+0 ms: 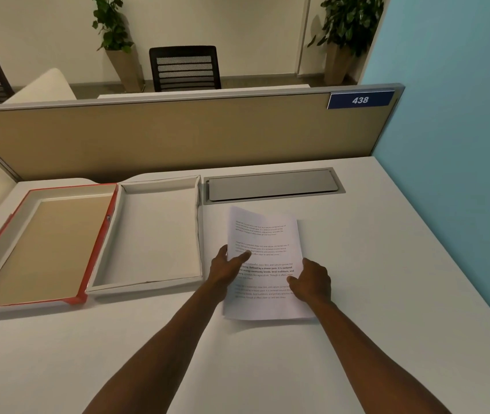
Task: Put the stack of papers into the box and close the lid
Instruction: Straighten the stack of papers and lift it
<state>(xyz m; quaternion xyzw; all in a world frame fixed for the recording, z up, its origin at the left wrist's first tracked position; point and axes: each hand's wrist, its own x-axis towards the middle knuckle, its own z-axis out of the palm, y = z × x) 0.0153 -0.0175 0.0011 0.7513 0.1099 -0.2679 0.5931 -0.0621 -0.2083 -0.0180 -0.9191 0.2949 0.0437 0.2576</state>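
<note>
A stack of printed white papers (264, 234) is held slightly off the white desk, its far end lifted. My left hand (227, 265) grips its left edge with the thumb on top of the sheets. My right hand (312, 279) grips the right edge. To the left lies the open white box (199, 228), shallow and with nothing inside. Its red-edged lid (97, 240) lies upside down just left of the box, touching it, with a brown inner face.
A grey cable hatch (273, 185) is set into the desk behind the papers. A tan partition (178, 135) closes the desk's far side and a blue wall (453, 144) the right. Chairs and potted plants stand beyond the partition.
</note>
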